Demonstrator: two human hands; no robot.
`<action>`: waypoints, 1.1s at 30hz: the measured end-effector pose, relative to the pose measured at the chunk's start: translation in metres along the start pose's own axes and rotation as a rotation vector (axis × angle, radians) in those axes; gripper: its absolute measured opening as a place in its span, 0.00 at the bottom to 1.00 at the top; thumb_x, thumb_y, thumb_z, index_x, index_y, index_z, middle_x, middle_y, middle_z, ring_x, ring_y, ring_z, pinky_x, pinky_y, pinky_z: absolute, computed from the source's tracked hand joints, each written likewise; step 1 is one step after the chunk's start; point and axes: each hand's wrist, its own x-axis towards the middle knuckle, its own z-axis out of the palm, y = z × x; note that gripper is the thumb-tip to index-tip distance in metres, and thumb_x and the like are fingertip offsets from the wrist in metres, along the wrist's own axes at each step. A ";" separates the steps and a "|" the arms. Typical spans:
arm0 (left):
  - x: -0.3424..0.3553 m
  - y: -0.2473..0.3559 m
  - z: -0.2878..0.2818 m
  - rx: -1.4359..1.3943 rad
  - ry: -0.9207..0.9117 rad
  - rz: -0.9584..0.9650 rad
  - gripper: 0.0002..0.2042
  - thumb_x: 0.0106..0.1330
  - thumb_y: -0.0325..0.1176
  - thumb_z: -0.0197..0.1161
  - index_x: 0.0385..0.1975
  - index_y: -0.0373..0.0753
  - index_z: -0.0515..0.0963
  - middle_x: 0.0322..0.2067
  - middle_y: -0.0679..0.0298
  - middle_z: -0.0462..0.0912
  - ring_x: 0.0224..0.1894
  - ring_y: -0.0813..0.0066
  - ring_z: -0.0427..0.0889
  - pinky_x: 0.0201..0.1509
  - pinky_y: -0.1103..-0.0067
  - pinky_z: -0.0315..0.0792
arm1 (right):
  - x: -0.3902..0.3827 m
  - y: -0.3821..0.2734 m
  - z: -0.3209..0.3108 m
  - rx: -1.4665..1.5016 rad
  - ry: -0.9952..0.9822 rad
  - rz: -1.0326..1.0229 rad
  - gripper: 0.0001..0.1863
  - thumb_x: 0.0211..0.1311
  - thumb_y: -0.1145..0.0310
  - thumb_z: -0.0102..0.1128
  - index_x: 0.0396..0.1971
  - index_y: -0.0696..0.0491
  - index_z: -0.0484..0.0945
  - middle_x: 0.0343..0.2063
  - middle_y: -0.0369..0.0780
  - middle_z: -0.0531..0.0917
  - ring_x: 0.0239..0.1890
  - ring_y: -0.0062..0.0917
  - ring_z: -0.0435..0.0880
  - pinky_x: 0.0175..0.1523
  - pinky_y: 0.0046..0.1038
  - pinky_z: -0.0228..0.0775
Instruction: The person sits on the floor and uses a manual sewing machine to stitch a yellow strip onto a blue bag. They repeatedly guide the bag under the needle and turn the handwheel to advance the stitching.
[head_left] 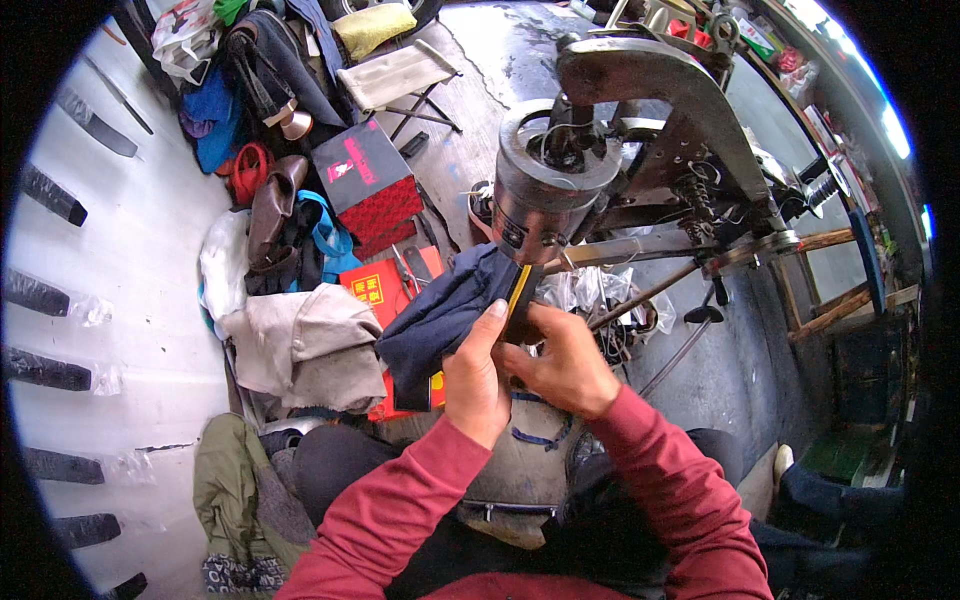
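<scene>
Both my hands, bare left hand [475,378] and bare right hand [562,362], grasp navy, yellow-striped cloth [440,312] just below a cylindrical metal machine head [545,195]. Leftward, a closed black-and-red cardboard box [362,180] hides its contents.

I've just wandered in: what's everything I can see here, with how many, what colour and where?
Dark blue cloth: one, under the machine's head
Yellow strip: one, at the cloth's edge
Metal machine: one, dark grey, beyond the hands, rightward
Folding stool: one, beige seat, upper left
Box: one, black and red, below the stool
Beige cloth: one heap, left
Olive cloth: one, lower left
Yellow bundle: one, top
Dark strips: several, left wall
Other clutter: uncounted, mixed colours, around
Left hand: one, bare, holding the dark blue cloth
Right hand: one, bare, beside it, fingertips partly hidden
Sleeves: two, dark red, below
</scene>
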 end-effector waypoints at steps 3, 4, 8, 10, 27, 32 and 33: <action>0.003 -0.001 -0.002 -0.005 -0.027 0.018 0.09 0.70 0.36 0.61 0.39 0.37 0.82 0.39 0.65 0.83 0.43 0.74 0.80 0.53 0.75 0.73 | -0.004 -0.010 -0.033 -0.157 0.075 -0.047 0.14 0.55 0.64 0.71 0.34 0.59 0.81 0.28 0.47 0.84 0.32 0.36 0.85 0.39 0.33 0.76; 0.004 -0.002 -0.003 -0.011 -0.023 0.026 0.09 0.71 0.36 0.61 0.39 0.36 0.82 0.39 0.65 0.83 0.43 0.74 0.80 0.53 0.74 0.74 | -0.004 -0.014 -0.042 -0.136 0.169 -0.101 0.13 0.54 0.66 0.72 0.32 0.59 0.81 0.28 0.45 0.84 0.32 0.35 0.85 0.40 0.32 0.76; 0.006 -0.012 -0.010 -0.016 -0.020 0.117 0.10 0.72 0.35 0.60 0.40 0.34 0.81 0.39 0.63 0.82 0.44 0.74 0.80 0.56 0.70 0.75 | 0.005 -0.028 -0.065 -0.297 0.378 -0.429 0.13 0.51 0.71 0.74 0.33 0.57 0.78 0.37 0.44 0.82 0.39 0.34 0.82 0.46 0.30 0.74; 0.007 -0.015 -0.014 0.011 -0.003 0.125 0.10 0.72 0.34 0.60 0.40 0.34 0.81 0.39 0.62 0.82 0.45 0.74 0.80 0.58 0.69 0.75 | 0.012 -0.031 -0.066 -0.368 0.370 -0.411 0.15 0.52 0.67 0.74 0.34 0.56 0.78 0.40 0.44 0.82 0.43 0.38 0.82 0.49 0.34 0.73; 0.003 -0.017 -0.022 0.671 -0.128 0.505 0.11 0.73 0.34 0.57 0.42 0.33 0.80 0.41 0.61 0.82 0.44 0.73 0.80 0.57 0.70 0.76 | 0.026 -0.031 -0.056 -0.524 0.340 -0.380 0.08 0.62 0.71 0.63 0.38 0.57 0.77 0.39 0.47 0.81 0.44 0.46 0.79 0.50 0.41 0.71; 0.002 -0.014 -0.016 0.246 -0.113 0.252 0.09 0.72 0.34 0.58 0.40 0.35 0.80 0.42 0.61 0.82 0.44 0.71 0.80 0.57 0.68 0.75 | -0.004 -0.022 -0.081 -0.411 0.277 -0.352 0.15 0.59 0.70 0.66 0.45 0.56 0.78 0.52 0.48 0.81 0.57 0.43 0.79 0.62 0.37 0.69; 0.001 -0.013 -0.015 0.218 -0.126 0.237 0.09 0.72 0.33 0.58 0.40 0.35 0.80 0.42 0.61 0.82 0.45 0.71 0.80 0.57 0.68 0.74 | -0.014 -0.016 -0.093 -0.424 0.280 -0.313 0.15 0.60 0.72 0.65 0.46 0.57 0.78 0.51 0.48 0.81 0.56 0.42 0.81 0.61 0.35 0.70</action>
